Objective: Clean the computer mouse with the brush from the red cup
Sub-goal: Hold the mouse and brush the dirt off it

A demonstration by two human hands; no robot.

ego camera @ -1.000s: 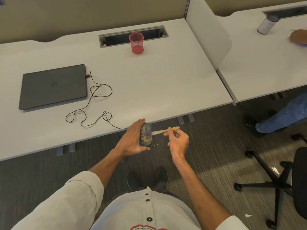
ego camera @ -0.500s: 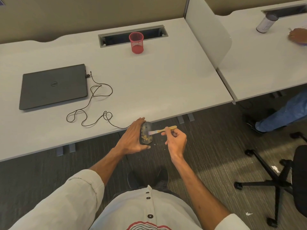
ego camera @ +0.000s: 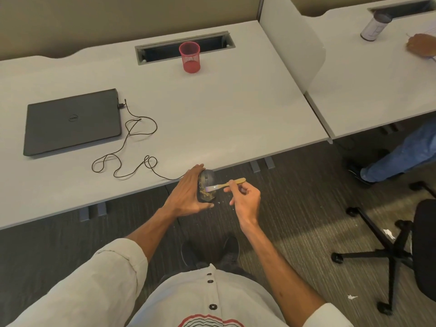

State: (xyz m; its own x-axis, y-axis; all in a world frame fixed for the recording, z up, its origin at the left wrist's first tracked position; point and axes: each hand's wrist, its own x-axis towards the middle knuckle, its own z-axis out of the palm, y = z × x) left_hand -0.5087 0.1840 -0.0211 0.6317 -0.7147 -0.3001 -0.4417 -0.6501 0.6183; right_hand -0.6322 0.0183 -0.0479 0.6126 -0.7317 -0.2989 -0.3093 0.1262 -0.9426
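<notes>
I see the left hand [ego camera: 186, 197] wrapped round the computer mouse [ego camera: 207, 182], fingers over its back and thumb under, holding it tipped up just past the desk [ego camera: 236, 128] edge. The right hand [ego camera: 245, 197] pinches the wooden brush [ego camera: 227, 184] by its handle, with the bristles touching the mouse between the two hands. The red cup [ego camera: 189, 57] stands well beyond both hands, so fetching the brush is done. Yellowish crumbs [ego camera: 205, 194] coat the lower half of the mouse. I judge the brushing is underway, with plenty left.
</notes>
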